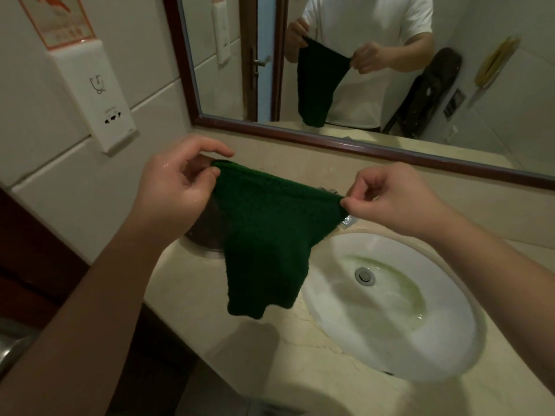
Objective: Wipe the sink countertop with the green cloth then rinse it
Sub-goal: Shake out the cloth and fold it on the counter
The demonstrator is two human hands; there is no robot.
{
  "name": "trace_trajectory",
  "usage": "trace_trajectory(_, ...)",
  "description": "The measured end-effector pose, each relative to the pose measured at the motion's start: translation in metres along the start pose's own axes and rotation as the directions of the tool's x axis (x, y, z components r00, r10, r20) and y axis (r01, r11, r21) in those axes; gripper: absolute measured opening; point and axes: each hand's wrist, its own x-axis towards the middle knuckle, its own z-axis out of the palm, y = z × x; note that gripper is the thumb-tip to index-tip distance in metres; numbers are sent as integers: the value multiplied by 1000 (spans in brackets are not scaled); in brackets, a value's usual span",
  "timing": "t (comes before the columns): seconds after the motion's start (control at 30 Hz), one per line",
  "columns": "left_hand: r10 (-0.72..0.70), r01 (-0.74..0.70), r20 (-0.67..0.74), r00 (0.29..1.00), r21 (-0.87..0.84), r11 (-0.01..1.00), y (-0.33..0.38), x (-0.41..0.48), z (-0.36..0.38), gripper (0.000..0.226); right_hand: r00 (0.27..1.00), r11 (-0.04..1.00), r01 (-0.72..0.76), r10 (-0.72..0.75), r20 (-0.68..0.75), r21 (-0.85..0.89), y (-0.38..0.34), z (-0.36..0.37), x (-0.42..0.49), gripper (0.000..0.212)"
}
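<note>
Green cloth hangs lengthwise down, top corners pinched by both hands.

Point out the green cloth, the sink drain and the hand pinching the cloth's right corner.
green cloth point(264, 235), head view, middle of the hanging fabric.
sink drain point(365, 275), head view, centre of the metal stopper.
right hand point(389, 199), head view, middle of the hand.

The dark green cloth hangs spread by its top corners above the beige marble countertop, just left of the white sink.
</note>
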Motion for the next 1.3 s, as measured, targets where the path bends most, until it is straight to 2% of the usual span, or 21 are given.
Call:
trace_trajectory(0.17, -19, 18, -16, 1000, -91, 996, 3, -4, -1, 47, 1000, 991, -10, 9, 14, 133, 0, 1, 0, 14)
trace_trajectory(0.3, -52, 47, -32, 998, -147, 988, 4, -6, 3, 46, 997, 999, -3, -1, 79, 46, -1, -2, -1, 17)
trace_trajectory(0.43, -135, 119, -75, 988, -191, 974, 2, -6, 1, 39, 999, 999, 36, -36, -1, 19, 1, 0, -2, 19)
trace_trajectory(0.63, -281, 270, -38, 959, -178, 946, -13, 2, 5, 40, 992, 995, 103, -103, -75, -3, 2, 5, 0, 14)
trace_trajectory(0.73, -350, 338, -48, 935, -170, 926, -20, 9, 11, 39, 993, 996, 86, -88, -74, -29, 8, 8, 4, 15)
trace_trajectory(0.9, -476, 461, -32, 879, -207, 863, -36, 34, 28, 27, 1000, 984, 15, -20, -24, -177, 24, 13, 28, 15)
trace_trajectory(1.13, -468, 447, -66, 881, -202, 871, -49, 46, 29, 29, 992, 950, 32, -67, -104, -309, 23, 8, 52, 21)
trace_trajectory(1.3, -447, 442, 28, 894, -214, 871, -50, -12, 23, 31, 1000, 927, 27, -20, 23, -374, 26, 25, 8, 19)
